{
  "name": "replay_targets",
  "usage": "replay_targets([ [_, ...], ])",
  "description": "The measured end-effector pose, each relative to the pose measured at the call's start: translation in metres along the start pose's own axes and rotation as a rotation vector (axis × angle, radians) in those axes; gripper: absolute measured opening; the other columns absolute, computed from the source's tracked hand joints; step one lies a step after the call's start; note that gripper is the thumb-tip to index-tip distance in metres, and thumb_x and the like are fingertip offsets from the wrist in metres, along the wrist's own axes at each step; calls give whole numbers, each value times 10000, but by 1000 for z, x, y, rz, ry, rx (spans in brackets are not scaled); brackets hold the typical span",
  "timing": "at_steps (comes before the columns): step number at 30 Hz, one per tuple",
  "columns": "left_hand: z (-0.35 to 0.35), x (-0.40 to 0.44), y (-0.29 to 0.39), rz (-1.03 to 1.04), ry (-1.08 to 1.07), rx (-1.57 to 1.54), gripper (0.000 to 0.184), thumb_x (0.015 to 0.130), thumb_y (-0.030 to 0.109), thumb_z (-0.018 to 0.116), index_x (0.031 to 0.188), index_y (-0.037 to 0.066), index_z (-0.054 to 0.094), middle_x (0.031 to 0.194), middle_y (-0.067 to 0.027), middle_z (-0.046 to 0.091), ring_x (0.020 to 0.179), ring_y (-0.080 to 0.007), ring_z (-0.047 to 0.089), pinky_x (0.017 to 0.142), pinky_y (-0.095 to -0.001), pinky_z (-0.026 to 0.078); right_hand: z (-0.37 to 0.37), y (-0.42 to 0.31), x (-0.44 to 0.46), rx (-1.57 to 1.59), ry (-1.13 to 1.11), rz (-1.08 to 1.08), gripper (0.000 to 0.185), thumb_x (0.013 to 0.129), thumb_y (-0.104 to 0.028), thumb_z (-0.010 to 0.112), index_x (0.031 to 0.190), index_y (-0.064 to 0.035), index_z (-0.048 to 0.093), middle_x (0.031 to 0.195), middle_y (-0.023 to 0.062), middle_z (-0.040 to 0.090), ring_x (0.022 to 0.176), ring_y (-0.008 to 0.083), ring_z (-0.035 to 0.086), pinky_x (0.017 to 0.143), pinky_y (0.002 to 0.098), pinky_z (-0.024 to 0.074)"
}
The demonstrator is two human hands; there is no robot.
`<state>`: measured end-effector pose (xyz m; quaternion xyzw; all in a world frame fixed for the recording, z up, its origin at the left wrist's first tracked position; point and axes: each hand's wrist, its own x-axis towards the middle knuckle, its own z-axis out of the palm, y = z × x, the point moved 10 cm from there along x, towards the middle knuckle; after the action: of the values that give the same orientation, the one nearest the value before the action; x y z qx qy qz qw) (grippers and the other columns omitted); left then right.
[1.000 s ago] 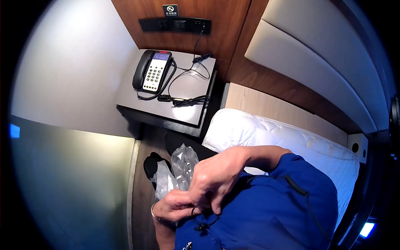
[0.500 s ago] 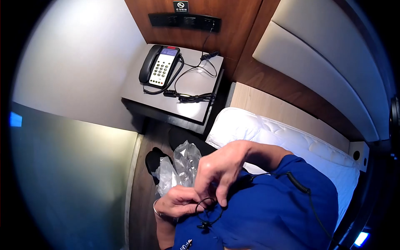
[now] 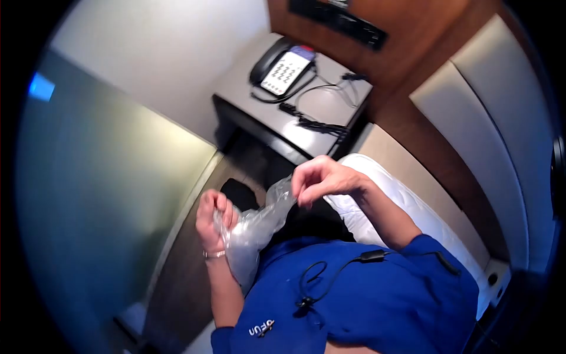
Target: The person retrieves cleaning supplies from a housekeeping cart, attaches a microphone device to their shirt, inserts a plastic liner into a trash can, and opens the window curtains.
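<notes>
A crumpled clear plastic bag [image 3: 250, 233] is stretched between my two hands in front of my lap. My left hand [image 3: 213, 219], with a bracelet at the wrist, has its curled fingers gripping the bag's left side. On the other side, my right hand [image 3: 324, 182] pinches the bag's upper edge between thumb and fingers. A thin black cable [image 3: 321, 289] with a small clip hangs across my blue shirt [image 3: 365, 301], touched by neither hand. Motion blurs the bag and fingers somewhat.
Ahead stands a grey nightstand [image 3: 253, 97] bearing a desk phone [image 3: 286, 72] and a bundled black cable [image 3: 321, 125]. A bed with a white mattress [image 3: 433, 233] lies to the right, below a padded headboard [image 3: 492, 112]. At left is a frosted glass panel [image 3: 112, 194].
My hands have left the thin black cable at my chest and moved forward to the plastic bag, now lifted and stretched between them. The camera view has turned.
</notes>
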<state>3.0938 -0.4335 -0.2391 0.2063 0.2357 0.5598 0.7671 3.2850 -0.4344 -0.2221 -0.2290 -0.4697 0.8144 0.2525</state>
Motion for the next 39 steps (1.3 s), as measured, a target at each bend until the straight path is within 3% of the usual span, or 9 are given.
replay_targets([
  [4,-35,21,0,-7,84,-217,191,957,227,453,951,62,548,768,-45,521,515,-130,447,418,-266,369,-15,33,26,-52,32,8,302,796,-116,715,1056,-21,596,962,52,639,902,123,603,794,266,498],
  [8,-57,41,-20,-123,130,-325,176,925,241,521,942,72,569,747,-36,539,522,-116,460,429,-258,368,-11,38,69,-921,157,-237,631,678,-339,773,1196,-75,528,1270,162,480,1215,324,424,1019,420,347],
  [11,-90,58,-21,-116,151,-291,158,892,217,590,949,70,571,757,-29,555,537,-94,478,463,-230,386,-22,87,111,-957,126,-133,152,798,-173,633,879,-44,627,1076,142,600,1080,313,534,916,395,429],
  [14,-133,59,3,-86,342,-217,120,901,128,554,1008,75,572,826,-31,572,569,-91,489,493,-230,414,-21,101,143,-867,150,343,148,855,-140,570,878,2,603,702,151,600,636,241,592,609,327,469],
  [19,-160,-18,126,161,611,-32,141,883,-2,523,1012,38,563,906,-76,609,732,-164,595,689,-287,502,37,18,218,-1060,-87,350,133,828,-110,610,884,9,626,724,80,631,665,128,581,623,285,474],
  [28,-176,-326,304,589,1155,333,110,912,18,477,950,9,580,781,-45,617,667,-110,608,611,-258,514,348,-31,400,-1139,-746,138,108,846,-113,605,842,-5,598,729,80,642,668,159,628,644,306,496],
  [32,-200,-465,318,343,1246,384,149,853,143,617,937,21,596,768,-34,630,479,-86,529,416,-270,436,535,43,440,-1129,-954,239,195,919,-163,524,804,-11,560,576,52,524,532,121,529,517,284,454],
  [37,-205,-562,321,130,1067,443,412,854,338,632,1167,77,571,907,-60,653,523,-72,503,475,-233,435,747,131,421,-895,-1216,433,176,925,-173,516,850,-13,520,682,20,532,573,107,510,547,258,429],
  [39,-192,-589,346,572,1038,42,473,841,417,641,1146,66,556,764,-55,600,458,-99,476,419,-231,395,817,138,393,-950,-1328,608,139,910,-148,539,901,-10,547,724,2,541,667,96,522,653,250,442],
])
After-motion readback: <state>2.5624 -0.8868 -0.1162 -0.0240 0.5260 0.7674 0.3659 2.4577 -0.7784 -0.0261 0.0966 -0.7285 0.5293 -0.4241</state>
